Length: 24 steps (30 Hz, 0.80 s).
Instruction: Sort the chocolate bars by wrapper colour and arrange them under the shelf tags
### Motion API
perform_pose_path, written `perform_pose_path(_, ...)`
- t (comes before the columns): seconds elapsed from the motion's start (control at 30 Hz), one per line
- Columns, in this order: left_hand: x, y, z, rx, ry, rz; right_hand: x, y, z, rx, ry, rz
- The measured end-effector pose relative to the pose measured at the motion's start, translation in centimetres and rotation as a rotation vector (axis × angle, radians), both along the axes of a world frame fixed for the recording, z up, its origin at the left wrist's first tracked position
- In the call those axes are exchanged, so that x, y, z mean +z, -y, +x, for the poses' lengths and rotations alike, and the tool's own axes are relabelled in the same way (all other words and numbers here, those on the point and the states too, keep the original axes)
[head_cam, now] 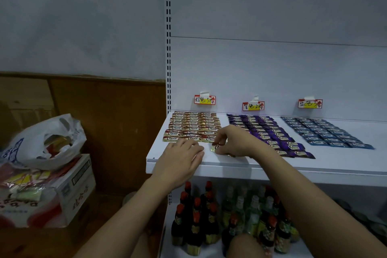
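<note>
White shelf [314, 165] against pale back panel. Right hand [234, 142] pinches a gold chocolate bar [215, 148] at the shelf front, below the brown rows [193, 126]. Left hand [182, 157] rests flat, fingers relaxed, beside it.

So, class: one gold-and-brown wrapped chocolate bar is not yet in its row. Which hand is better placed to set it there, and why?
The right hand: it already pinches the gold-and-brown wrapped chocolate bar just in front of the brown rows. The left hand lies flat on the white shelf, holding nothing.

Head view, close, facing forward and down at white shelf [272, 165]
</note>
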State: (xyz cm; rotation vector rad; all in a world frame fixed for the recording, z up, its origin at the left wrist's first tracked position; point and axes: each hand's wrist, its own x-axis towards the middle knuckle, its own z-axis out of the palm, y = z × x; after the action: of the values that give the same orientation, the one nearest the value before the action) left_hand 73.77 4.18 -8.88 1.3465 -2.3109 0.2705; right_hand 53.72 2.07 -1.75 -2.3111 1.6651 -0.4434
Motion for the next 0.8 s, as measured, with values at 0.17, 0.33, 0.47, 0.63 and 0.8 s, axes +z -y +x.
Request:
perform_pose_path(0.17, -0.2, -0.9, 0.4, 0.105, -0.02, -0.07, -0.7, -0.2, -0.4, -0.039, 0.052, -0.087)
perform_pose_path(0.33, -3.1, -2.7, 3.2, 0.249, -0.069, -0.191, -0.5, 0.4, 1.7, -0.02, 0.283, -0.129)
perform_pose_path(0.47, -3.6, -2.8, 3.3, 0.249, -0.108, -0.181, -1.0, 1.2, 5.3, -0.008, 0.372, -0.068)
perform_pose_path(0.63, -4.1, -2.3, 3.6, 0.224, -0.094, -0.219, -1.5, 2.6, 8.7, 0.04, 0.299, -0.068)
perform_pose_path(0.8, -4.1, -2.1, 3.7, 0.219, -0.11, -0.226, -1.9, 3.5, 10.5, 0.053, 0.217, -0.119)
